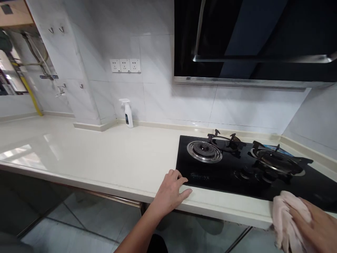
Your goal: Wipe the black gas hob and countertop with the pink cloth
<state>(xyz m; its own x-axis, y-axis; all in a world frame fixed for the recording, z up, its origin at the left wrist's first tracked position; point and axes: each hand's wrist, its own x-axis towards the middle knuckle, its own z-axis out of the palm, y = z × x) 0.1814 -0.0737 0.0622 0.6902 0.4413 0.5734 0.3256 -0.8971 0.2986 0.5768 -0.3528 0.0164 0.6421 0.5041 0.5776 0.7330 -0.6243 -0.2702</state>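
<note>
White spray bottle [128, 115] by the wall [163, 100]; left hand [170, 191], fingers loosely parted, at the near corner of the black stove [210, 178]; and here's the pale cloth [281, 216] at the counter edge [237, 207], gripped in the right hand [316, 222]!

Faint lettering [199, 176] on the black stove [231, 162] seems to start "Sian", the rest blurred; the spray bottle [129, 122] has a label [126, 118] too small to read.
</note>
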